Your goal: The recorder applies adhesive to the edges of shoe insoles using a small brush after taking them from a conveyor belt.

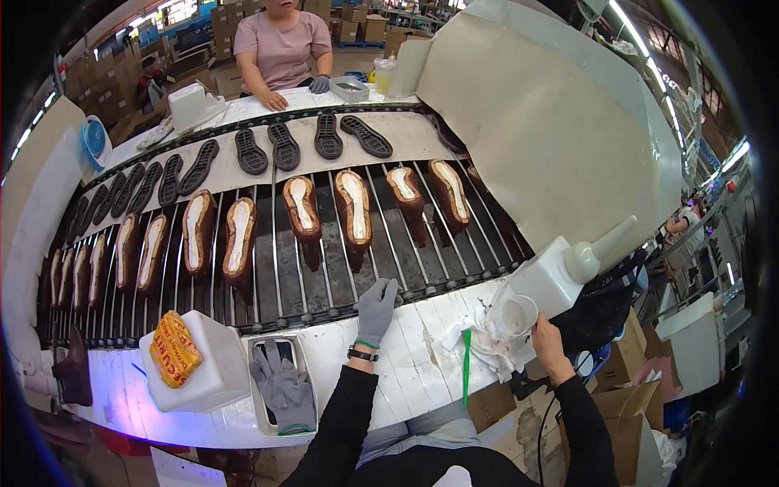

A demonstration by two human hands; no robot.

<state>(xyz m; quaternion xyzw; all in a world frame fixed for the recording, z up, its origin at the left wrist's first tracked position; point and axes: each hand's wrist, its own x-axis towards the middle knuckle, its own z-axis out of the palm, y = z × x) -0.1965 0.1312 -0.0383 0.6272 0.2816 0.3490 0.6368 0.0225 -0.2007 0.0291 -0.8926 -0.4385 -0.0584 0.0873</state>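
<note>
My left hand (376, 315), in a grey glove, is at the near edge of the roller conveyor (272, 294). Its fingers point forward, stretched out, with nothing seen in them. On the right, my bare right hand (549, 347) grips the side of a clear plastic cup (517, 315) beside a white bottle with a long nozzle (558, 276). Crumpled white tissue (489, 351) and a green-handled tool (466, 369) lie next to the cup. Brown shoe uppers (353, 209) sit sole side up on the rollers, with pale bottoms. Black shoe soles (285, 146) lie in a row beyond them.
A white container (213, 365) with a yellow packet (174, 349) on top stands at the near left. Beside it is a tray holding grey gloves (284, 385). A co-worker (284, 49) is across the conveyor. A beige panel (552, 122) rises at the right.
</note>
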